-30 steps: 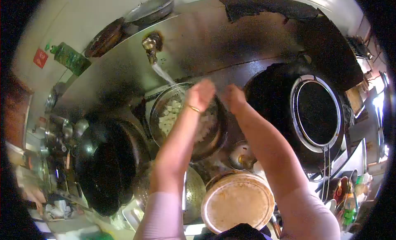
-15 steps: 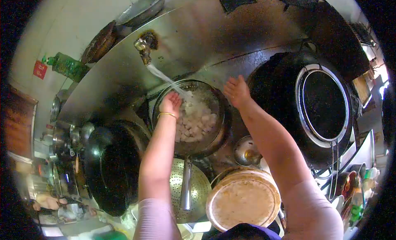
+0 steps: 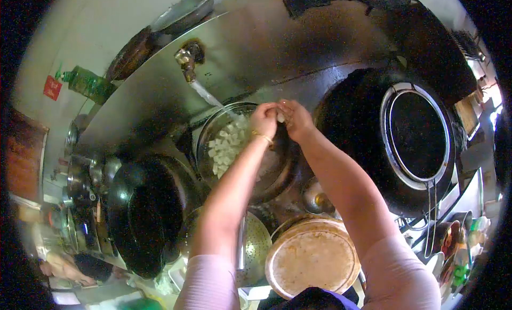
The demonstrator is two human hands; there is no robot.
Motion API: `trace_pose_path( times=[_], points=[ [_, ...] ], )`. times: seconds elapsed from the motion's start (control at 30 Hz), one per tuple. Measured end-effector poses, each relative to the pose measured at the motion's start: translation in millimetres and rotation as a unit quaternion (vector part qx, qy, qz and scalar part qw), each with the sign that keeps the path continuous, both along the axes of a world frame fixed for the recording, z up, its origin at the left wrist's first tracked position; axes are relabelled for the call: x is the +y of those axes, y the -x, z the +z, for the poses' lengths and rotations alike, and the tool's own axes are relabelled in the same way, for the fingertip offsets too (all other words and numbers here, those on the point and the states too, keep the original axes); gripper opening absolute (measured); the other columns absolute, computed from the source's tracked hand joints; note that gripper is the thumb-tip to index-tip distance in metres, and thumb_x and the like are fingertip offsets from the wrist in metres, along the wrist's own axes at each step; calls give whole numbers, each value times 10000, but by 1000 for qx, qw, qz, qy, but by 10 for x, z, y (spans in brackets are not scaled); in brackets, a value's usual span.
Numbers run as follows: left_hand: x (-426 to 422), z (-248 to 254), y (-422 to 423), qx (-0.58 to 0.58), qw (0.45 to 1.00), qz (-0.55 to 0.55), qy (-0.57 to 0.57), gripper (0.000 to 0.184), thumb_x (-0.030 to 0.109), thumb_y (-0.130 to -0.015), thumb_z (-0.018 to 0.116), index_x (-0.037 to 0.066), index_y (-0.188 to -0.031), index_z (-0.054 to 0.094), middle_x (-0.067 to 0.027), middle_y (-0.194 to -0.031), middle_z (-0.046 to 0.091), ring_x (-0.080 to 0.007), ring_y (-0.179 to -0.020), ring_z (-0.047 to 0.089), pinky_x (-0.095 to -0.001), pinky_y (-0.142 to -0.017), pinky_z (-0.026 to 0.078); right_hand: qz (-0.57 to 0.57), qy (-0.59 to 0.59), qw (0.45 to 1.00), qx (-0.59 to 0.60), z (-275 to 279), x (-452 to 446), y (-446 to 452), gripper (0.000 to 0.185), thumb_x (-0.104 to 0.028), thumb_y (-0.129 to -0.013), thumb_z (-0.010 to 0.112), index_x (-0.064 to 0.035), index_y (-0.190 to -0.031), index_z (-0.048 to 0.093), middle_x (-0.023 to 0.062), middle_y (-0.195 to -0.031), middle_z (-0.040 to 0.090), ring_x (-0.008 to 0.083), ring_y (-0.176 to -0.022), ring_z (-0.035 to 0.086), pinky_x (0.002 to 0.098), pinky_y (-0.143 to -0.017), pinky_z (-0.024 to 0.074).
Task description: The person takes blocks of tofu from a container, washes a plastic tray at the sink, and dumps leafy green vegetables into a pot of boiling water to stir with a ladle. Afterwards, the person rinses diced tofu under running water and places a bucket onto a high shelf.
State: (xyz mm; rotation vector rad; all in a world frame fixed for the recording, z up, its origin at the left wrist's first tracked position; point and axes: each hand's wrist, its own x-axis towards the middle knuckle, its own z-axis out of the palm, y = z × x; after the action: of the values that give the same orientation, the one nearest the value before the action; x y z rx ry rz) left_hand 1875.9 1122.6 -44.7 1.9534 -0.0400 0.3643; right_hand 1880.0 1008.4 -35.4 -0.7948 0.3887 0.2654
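Note:
My left hand (image 3: pixel 265 121) and my right hand (image 3: pixel 297 121) meet over the right side of a round metal pan (image 3: pixel 205 166). Their fingers are closed together, with a small white piece (image 3: pixel 281 117) between them that looks like one of the cubes. White cubes (image 3: pixel 225 147), perhaps tofu, lie in water on the pan's left side. A stream of water (image 3: pixel 207 94) runs from the wall tap (image 3: pixel 186 62) into the pan. My left forearm hides the lower part of the pan and much of its long handle (image 3: pixel 241 251).
A black wok (image 3: pixel 141 219) stands on the left. A large dark wok (image 3: pixel 352 107) with a metal ring (image 3: pixel 389 134) is on the right. In front are a perforated strainer (image 3: pixel 257 251), a round pale lid (image 3: pixel 314 256) and a small metal bowl (image 3: pixel 314 195).
My left hand has moved right, away from the cubes, to meet my right hand, which has shifted slightly left. The cubes now show more clearly, gathered on the pan's left.

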Motion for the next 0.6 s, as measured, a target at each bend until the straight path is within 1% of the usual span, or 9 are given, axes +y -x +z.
trace_pose_path(
  times=[0.07, 0.13, 0.23, 0.37, 0.43, 0.47, 0.53, 0.57, 0.6],
  points=[
    [116, -114, 35, 0, 994, 0, 108, 179, 53, -868, 525, 33, -1005, 638, -67, -944, 661, -154, -850, 604, -290, -789, 477, -37, -41, 998, 2, -236, -1, -112, 277, -331, -905, 485, -89, -1015, 560, 68, -919, 587, 238, -888, 557, 383, -840, 440],
    [180, -243, 120, 125, 978, -59, 159, 192, 41, -862, 537, 17, -1032, 623, -65, -935, 658, -143, -851, 603, -283, -790, 482, -43, -30, 999, 1, -299, 6, -68, 266, -328, -898, 494, -100, -1015, 566, 65, -910, 589, 241, -865, 560, 386, -824, 448],
    [126, -269, 323, 100, 990, -86, 52, 222, 18, -815, 588, 36, -1031, 634, -57, -926, 659, -138, -843, 605, -276, -769, 493, 15, 92, 996, 15, -251, -1, -11, 291, -316, -886, 518, -87, -1043, 606, 74, -1003, 614, 238, -930, 563, 358, -841, 434],
    [160, -262, 527, 67, 979, -118, -149, 234, 59, -766, 627, 60, -1000, 635, -111, -952, 663, -232, -859, 629, -340, -780, 499, 49, 300, 953, -1, -38, 6, 170, 310, -298, -867, 536, -66, -1050, 626, 88, -1063, 635, 272, -1007, 563, 360, -890, 426],
    [248, -211, 616, 64, 957, -167, -228, 225, 121, -772, 639, 70, -991, 641, -114, -1005, 655, -273, -939, 615, -390, -839, 478, 24, 487, 857, -166, -21, 50, 250, 337, -327, -851, 553, -66, -1050, 629, 112, -1084, 630, 293, -1046, 553, 379, -903, 425],
    [308, -55, 643, 86, 916, -160, -358, 272, 180, -783, 634, 78, -1035, 629, -122, -1073, 627, -289, -1009, 580, -424, -884, 442, 7, 566, 787, -244, -1, 68, 299, 351, -341, -843, 561, -67, -1049, 630, 124, -1094, 627, 303, -1066, 548, 389, -910, 424],
    [549, 254, 675, 126, 782, -140, -595, 378, 298, -806, 623, 95, -1124, 605, -139, -1209, 572, -321, -1150, 509, -492, -975, 371, 118, 672, 639, -356, 99, 151, 390, 395, -370, -815, 599, -72, -1073, 629, 158, -1145, 599, 324, -1130, 511, 418, -947, 402],
    [724, 180, 687, 113, 804, -96, -575, 469, 364, -805, 611, 108, -1193, 552, -147, -1272, 513, -328, -1205, 448, -511, -1004, 322, 169, 710, 551, -405, 158, 215, 443, 420, -385, -801, 618, -74, -1084, 628, 175, -1171, 585, 335, -1163, 492, 433, -966, 392],
    [938, -16, 710, 99, 824, -52, -556, 562, 431, -804, 598, 121, -1262, 500, -155, -1334, 455, -336, -1260, 386, -530, -1034, 274, 156, 731, 506, -430, 109, 291, 535, 478, -400, -776, 644, -76, -1125, 607, 176, -1214, 555, 334, -1195, 464, 445, -990, 369]
  ],
)
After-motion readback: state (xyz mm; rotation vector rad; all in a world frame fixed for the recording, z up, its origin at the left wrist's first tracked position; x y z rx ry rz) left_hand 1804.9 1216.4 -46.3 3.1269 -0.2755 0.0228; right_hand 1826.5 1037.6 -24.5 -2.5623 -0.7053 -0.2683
